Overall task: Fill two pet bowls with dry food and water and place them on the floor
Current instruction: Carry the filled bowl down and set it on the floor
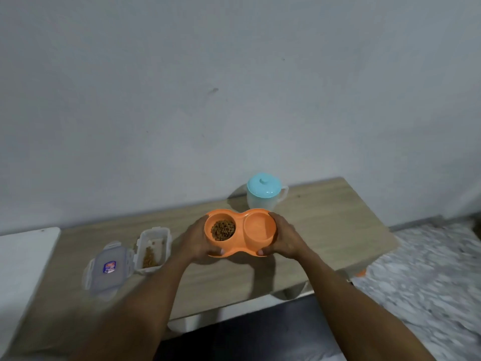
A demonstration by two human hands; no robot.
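Item: orange double bowl (240, 231), held over the wooden table (325, 220), just in front of the jug (264, 192).

Contents: the left cup holds brown dry food (223, 230). The right cup looks wet or empty; water cannot be told from the sheen.

Left hand (194, 239): wrapped round the left end of the bowl, thumb on the near rim, fingers curled beneath.

Right hand (285, 237): wrapped round the right end of the bowl, thumb on the near rim, fingers hidden behind.

Also on the table, left of the bowl: open clear food box (153, 250) with a little food left, and beyond it the loose lid (109, 268).

Jug: pale, blue lid on, just behind the bowl.

Floor (429, 269): speckled, to the right of the table.

Step judged in hand: carrying the bowl to the floor.

Handling note: keep both ends level, as a tilt would likely spill water into the food. Lower slowly, set the base flat, then let go with both hands together.
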